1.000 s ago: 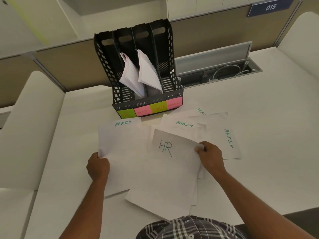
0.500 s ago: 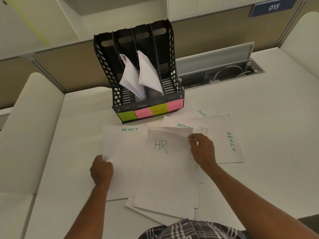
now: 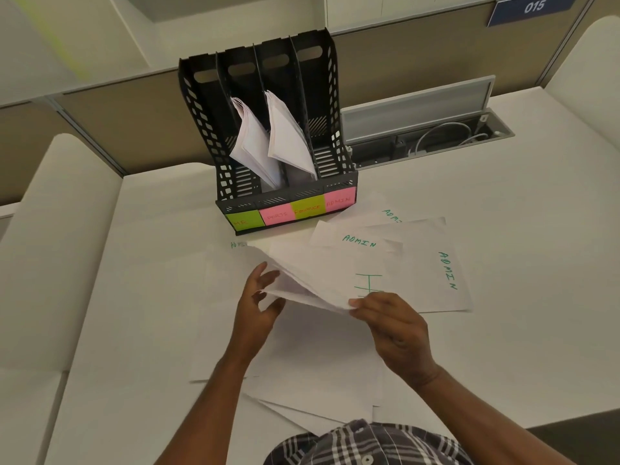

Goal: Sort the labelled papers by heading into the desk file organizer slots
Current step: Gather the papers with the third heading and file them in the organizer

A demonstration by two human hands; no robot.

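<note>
Right hand [image 3: 391,325] is pinching the near edge of a lifted sheet [image 3: 322,280], thumb and fingers curled on the paper. The sheet is hanging off the desk between both hands, bowed, with a green "H" showing just beyond the right hand; the rest of the heading is hidden.

Left hand [image 3: 256,305] is sitting at the sheet's left end, fingers spread and loosely bent, thumb under the paper edge. Cannot tell if it is actually gripping or only touching.

Loose papers [image 3: 302,370] are lying flat on the white desk [image 3: 503,330] under and around both hands. Sheets headed "ADMIN" in green: one [image 3: 359,241] just beyond the right hand, one [image 3: 448,271] turned sideways to the right of the right hand, one [image 3: 391,216] farther out, partly covered. Another green heading [image 3: 239,245] is peeking out beyond the left hand, mostly covered.

Black file organizer [image 3: 285,142] is standing well beyond both hands, four slots. Sticky labels along its front: a green one [image 3: 244,220] with faint text, a pink one [image 3: 277,214] that is blurred, green FINANCE [image 3: 307,209], pink ADMIN [image 3: 339,201]. Two middle slots are each holding a leaning stack of papers [image 3: 268,139]; both outer slots are showing only bare black walls.

Open cable tray [image 3: 432,139] with wires is sitting in the desk, far beyond the right hand. Blue "015" plate [image 3: 533,7] is on the partition. Plaid shirt [image 3: 365,444] is showing at the bottom edge.
</note>
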